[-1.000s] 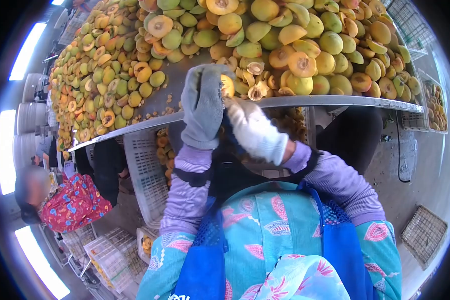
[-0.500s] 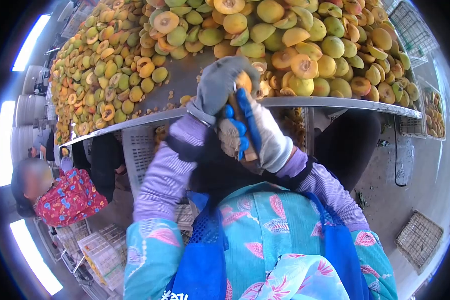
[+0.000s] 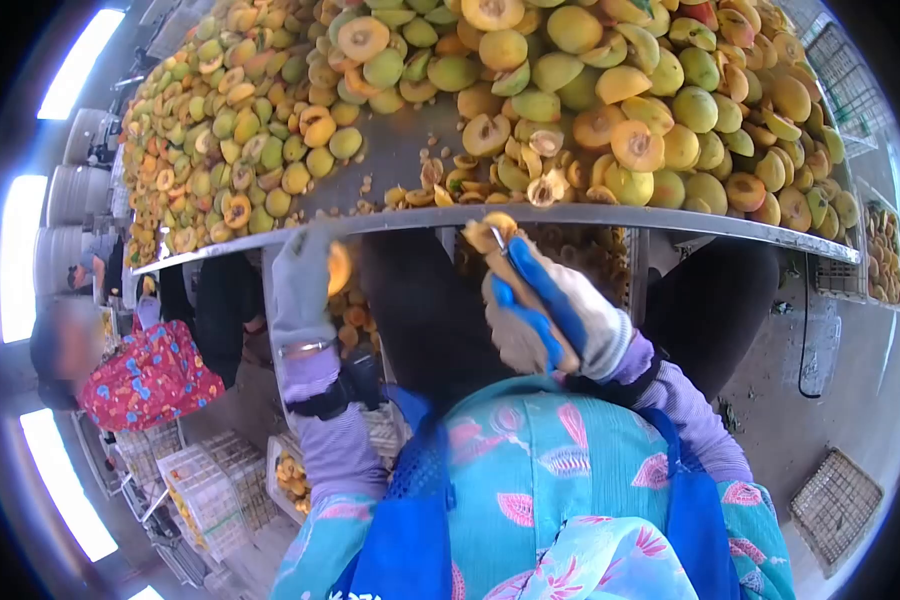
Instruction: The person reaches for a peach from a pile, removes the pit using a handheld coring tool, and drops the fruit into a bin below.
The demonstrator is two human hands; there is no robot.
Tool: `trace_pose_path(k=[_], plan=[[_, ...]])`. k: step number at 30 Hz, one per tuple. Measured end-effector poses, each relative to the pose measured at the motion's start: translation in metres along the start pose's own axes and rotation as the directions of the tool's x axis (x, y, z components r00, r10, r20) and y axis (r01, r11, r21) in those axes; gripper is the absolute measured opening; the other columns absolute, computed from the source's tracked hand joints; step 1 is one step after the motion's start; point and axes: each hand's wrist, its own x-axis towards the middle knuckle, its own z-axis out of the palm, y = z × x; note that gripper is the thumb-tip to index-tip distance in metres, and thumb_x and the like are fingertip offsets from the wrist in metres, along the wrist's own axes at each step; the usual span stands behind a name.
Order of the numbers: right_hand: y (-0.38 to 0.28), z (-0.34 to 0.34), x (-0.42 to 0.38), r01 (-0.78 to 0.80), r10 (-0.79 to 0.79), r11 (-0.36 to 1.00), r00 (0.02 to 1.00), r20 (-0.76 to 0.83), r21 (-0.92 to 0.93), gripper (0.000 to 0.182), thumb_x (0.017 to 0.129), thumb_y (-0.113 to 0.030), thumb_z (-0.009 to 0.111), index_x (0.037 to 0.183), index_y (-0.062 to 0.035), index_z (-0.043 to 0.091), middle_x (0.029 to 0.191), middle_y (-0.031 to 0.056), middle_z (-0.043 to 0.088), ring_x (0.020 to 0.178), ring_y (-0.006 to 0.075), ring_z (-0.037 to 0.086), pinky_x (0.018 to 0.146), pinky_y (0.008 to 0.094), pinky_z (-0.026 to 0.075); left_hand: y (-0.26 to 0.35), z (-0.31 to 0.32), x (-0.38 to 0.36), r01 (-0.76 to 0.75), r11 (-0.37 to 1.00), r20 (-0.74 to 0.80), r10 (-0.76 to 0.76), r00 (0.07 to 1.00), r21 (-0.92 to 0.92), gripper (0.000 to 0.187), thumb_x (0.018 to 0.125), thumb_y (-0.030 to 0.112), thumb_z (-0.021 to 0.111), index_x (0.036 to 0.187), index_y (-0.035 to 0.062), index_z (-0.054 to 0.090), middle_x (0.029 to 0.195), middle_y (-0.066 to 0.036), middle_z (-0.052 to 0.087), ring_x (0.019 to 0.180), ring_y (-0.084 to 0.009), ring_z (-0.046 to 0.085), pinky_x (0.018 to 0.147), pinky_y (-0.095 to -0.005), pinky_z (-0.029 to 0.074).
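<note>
My left hand (image 3: pixel 305 285), in a grey glove, is below the metal table edge (image 3: pixel 420 218) at the left, with an orange fruit half (image 3: pixel 339 268) at its fingers. My right hand (image 3: pixel 545 305), in a white and blue glove, is wrapped round a wooden-handled tool (image 3: pixel 542 300). A piece of fruit (image 3: pixel 492 233) sits at the tool's metal tip. The two hands are apart. Halved yellow-green fruit (image 3: pixel 637 145) is heaped on the table above them.
Crates of fruit halves stand under the table, including one (image 3: pixel 355 320) below my left hand. A person in a red flowered garment (image 3: pixel 152 375) is at the left. An empty crate (image 3: pixel 838 508) lies on the floor at the right.
My hands have separated. The left moved left and down with a fruit half; the right shifted slightly right, still gripping the tool. The view has shifted a little.
</note>
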Motion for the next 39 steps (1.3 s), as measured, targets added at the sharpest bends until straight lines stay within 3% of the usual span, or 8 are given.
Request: trace_pose_path(k=[2,11,14,17,20,30,33,39], plan=[[0.002,-0.047,0.009,0.136,-0.148,0.989,0.889,-0.434,-0.06,0.055,0.089,-0.065,0.051,0.07,-0.0131,0.05,0.05,0.0014,0.044,0.039,0.0152,0.044,0.038,0.0271,0.036,0.048,0.009,0.003,0.012,0.995,-0.037,-0.009,0.999,0.096,0.033,0.086,0.033,0.064,0.097,0.0029,0.068,0.09,-0.014,0.068,0.084,-0.0227,0.065,0.076,-0.0336,0.05],[-0.005,0.002,0.001,0.161,-0.64,0.673,0.615,-0.46,-0.722,0.04,0.099,-0.044,0.049,0.101,-0.0061,0.061,0.078,0.0024,0.057,0.066,0.0149,0.056,0.059,0.0284,0.047,0.08,0.173,0.132,-0.614,0.675,0.516,0.383,0.766,0.409,0.047,0.077,0.039,0.065,0.104,0.0008,0.061,0.098,-0.025,0.065,0.095,-0.0403,0.064,0.084,-0.0453,0.049],[-0.015,-0.021,0.022,0.043,-0.929,-0.142,0.34,0.148,-0.989,0.041,0.097,-0.04,0.049,0.099,0.0002,0.058,0.08,0.0171,0.064,0.072,0.0345,0.061,0.066,0.0428,0.047,0.088,0.138,0.11,-0.454,0.822,0.502,0.248,0.829,0.344,0.046,0.08,0.033,0.066,0.108,-0.0028,0.059,0.099,-0.022,0.066,0.094,-0.0335,0.065,0.083,-0.0388,0.051],[-0.021,-0.003,0.03,-0.007,-0.852,-0.192,0.497,0.163,-0.981,0.041,0.098,-0.038,0.046,0.096,0.0013,0.057,0.08,0.0255,0.063,0.078,0.0443,0.06,0.07,0.0474,0.046,0.094,0.114,0.058,-0.065,0.899,0.329,0.225,0.917,-0.434,0.032,0.086,0.017,0.062,0.112,-0.0018,0.06,0.099,-0.015,0.064,0.094,-0.0219,0.063,0.081,-0.0314,0.051],[-0.026,-0.003,0.045,-0.061,-0.836,-0.225,0.525,0.161,-0.972,0.039,0.098,-0.034,0.045,0.092,0.0025,0.056,0.073,0.0251,0.061,0.075,0.0445,0.059,0.069,0.0474,0.046,0.077,0.116,0.027,-0.653,0.7,0.096,0.7,0.707,-0.289,0.026,0.09,0.003,0.058,0.116,0.0009,0.06,0.104,-0.009,0.061,0.095,-0.0151,0.06,0.079,-0.0271,0.051],[-0.014,0.002,0.043,0.034,-0.877,-0.073,0.473,0.081,-0.997,0.04,0.1,-0.035,0.043,0.092,0.0018,0.056,0.069,0.0209,0.06,0.069,0.0395,0.06,0.066,0.0443,0.047,0.087,0.117,0.019,-0.733,0.68,0.08,0.731,0.678,-0.006,0.021,0.091,0.008,0.059,0.11,0.0009,0.061,0.099,-0.01,0.066,0.082,-0.0176,0.064,0.075,-0.0287,0.052],[-0.016,-0.006,0.042,0.05,-0.852,-0.203,0.483,0.201,-0.978,0.042,0.101,-0.036,0.042,0.091,0.0023,0.055,0.069,0.0191,0.06,0.067,0.0372,0.059,0.065,0.0437,0.047,0.097,0.125,0.014,-0.182,0.716,0.198,0.413,0.889,-0.674,0.021,0.095,0.017,0.057,0.104,-0.0004,0.064,0.092,-0.007,0.067,0.081,-0.0126,0.061,0.071,-0.0261,0.05],[-0.018,-0.004,0.051,0.337,-0.825,0.325,0.557,-0.091,-0.883,0.04,0.101,-0.036,0.042,0.095,-0.0004,0.059,0.067,0.0105,0.059,0.064,0.0252,0.056,0.061,0.0386,0.045,0.102,0.149,0.005,-0.108,0.734,0.079,0.215,0.973,-0.67,0.028,0.098,0.024,0.055,0.102,-0.0011,0.067,0.09,-0.002,0.067,0.075,-0.0087,0.057,0.07,-0.0224,0.045]])
